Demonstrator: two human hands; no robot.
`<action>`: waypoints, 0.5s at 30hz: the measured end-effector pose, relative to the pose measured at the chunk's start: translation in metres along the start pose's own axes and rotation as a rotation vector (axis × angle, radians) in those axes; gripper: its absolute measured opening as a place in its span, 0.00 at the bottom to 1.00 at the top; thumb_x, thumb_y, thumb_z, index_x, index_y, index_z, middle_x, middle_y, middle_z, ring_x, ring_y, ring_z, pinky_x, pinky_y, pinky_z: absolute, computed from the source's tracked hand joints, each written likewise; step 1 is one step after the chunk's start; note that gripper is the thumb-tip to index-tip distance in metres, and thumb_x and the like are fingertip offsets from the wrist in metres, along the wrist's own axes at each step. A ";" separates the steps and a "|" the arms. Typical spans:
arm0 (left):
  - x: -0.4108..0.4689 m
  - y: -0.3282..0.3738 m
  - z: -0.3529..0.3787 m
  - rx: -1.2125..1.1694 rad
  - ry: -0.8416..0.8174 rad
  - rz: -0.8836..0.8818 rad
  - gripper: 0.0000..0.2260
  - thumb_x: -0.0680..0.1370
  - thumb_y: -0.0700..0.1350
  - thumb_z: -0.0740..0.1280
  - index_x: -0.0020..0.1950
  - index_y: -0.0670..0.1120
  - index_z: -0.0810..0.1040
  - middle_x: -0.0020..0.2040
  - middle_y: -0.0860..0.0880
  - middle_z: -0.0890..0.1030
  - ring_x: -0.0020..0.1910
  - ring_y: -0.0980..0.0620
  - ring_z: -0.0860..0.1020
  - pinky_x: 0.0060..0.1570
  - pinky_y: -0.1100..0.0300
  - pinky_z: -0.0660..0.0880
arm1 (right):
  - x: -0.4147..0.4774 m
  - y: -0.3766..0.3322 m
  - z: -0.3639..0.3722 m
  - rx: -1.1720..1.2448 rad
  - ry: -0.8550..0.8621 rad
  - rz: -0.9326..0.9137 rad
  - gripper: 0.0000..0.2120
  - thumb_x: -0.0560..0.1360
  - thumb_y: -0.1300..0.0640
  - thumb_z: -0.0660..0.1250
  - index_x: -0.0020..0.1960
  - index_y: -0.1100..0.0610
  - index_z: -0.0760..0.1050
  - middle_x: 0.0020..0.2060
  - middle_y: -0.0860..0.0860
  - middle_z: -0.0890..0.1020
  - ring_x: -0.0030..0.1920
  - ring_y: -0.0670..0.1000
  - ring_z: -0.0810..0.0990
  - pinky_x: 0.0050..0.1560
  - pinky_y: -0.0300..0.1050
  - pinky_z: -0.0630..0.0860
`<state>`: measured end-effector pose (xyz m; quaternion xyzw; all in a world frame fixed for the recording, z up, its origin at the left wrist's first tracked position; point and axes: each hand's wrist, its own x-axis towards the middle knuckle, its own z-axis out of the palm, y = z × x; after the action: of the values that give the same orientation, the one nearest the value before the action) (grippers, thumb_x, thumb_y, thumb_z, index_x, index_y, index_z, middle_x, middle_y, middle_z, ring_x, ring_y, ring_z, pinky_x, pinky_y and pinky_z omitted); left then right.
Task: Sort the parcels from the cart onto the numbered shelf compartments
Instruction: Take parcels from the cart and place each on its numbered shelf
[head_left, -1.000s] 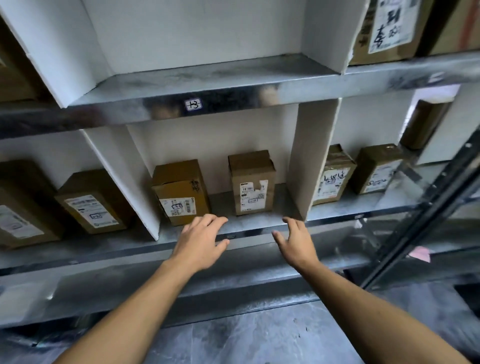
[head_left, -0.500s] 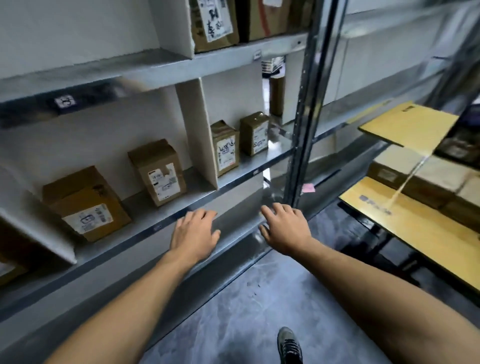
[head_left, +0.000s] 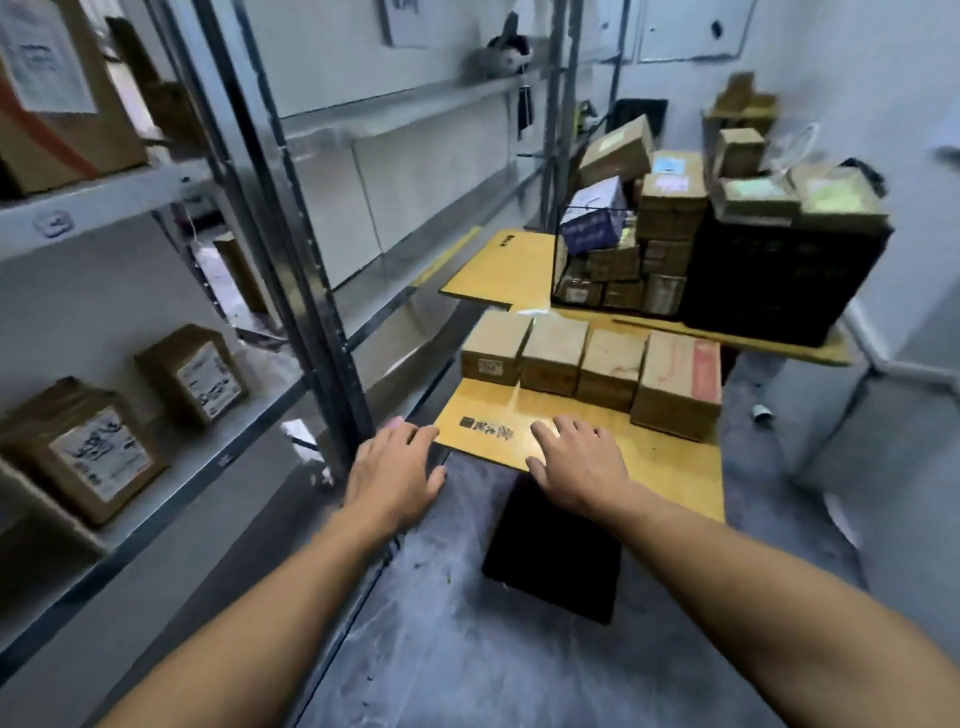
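Note:
A two-tier cart with yellow boards stands ahead; its lower board (head_left: 670, 467) carries a row of several brown parcels (head_left: 553, 356). On the upper board (head_left: 511, 267) sit a wire basket of parcels (head_left: 615, 270) and a black crate (head_left: 779, 275) topped with more boxes. My left hand (head_left: 397, 475) hovers open just left of the lower board's near corner. My right hand (head_left: 579, 460) is open, fingers spread, over the board's front edge. Neither holds anything. The metal shelf (head_left: 218, 441) on the left holds labelled parcels (head_left: 195, 374).
A dark metal upright (head_left: 306, 291) of the shelving stands between the shelf and the cart. A black flat object (head_left: 556, 556) lies under the cart's front edge. Grey floor runs between shelf and cart. More boxes sit on the shelf's upper level (head_left: 57, 98).
My view has swung right from the shelf compartments to the cart. Both empty hands have moved away from the shelf edge toward the cart's lower board.

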<state>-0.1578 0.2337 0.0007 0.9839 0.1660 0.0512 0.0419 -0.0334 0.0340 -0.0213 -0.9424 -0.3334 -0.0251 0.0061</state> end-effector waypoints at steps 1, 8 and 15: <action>0.018 0.021 0.003 -0.008 0.006 0.042 0.23 0.78 0.57 0.61 0.72 0.54 0.66 0.67 0.51 0.72 0.66 0.46 0.69 0.65 0.49 0.66 | 0.004 0.023 -0.001 -0.002 0.003 0.029 0.22 0.80 0.41 0.56 0.70 0.50 0.66 0.65 0.55 0.74 0.67 0.58 0.72 0.61 0.55 0.70; 0.117 0.152 0.029 -0.061 0.002 0.242 0.24 0.78 0.57 0.60 0.73 0.53 0.66 0.67 0.51 0.72 0.65 0.47 0.69 0.62 0.51 0.67 | 0.014 0.169 0.007 -0.036 -0.025 0.184 0.22 0.81 0.40 0.55 0.70 0.50 0.66 0.65 0.55 0.73 0.67 0.59 0.71 0.61 0.56 0.70; 0.183 0.228 0.058 -0.047 -0.054 0.352 0.24 0.80 0.58 0.60 0.74 0.53 0.64 0.69 0.51 0.71 0.67 0.47 0.68 0.65 0.52 0.66 | 0.028 0.251 0.027 -0.010 -0.044 0.307 0.23 0.80 0.40 0.56 0.70 0.50 0.66 0.65 0.54 0.74 0.66 0.59 0.71 0.61 0.56 0.71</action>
<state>0.0941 0.0760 -0.0180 0.9975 -0.0115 0.0352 0.0598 0.1475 -0.1424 -0.0459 -0.9827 -0.1851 -0.0047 -0.0022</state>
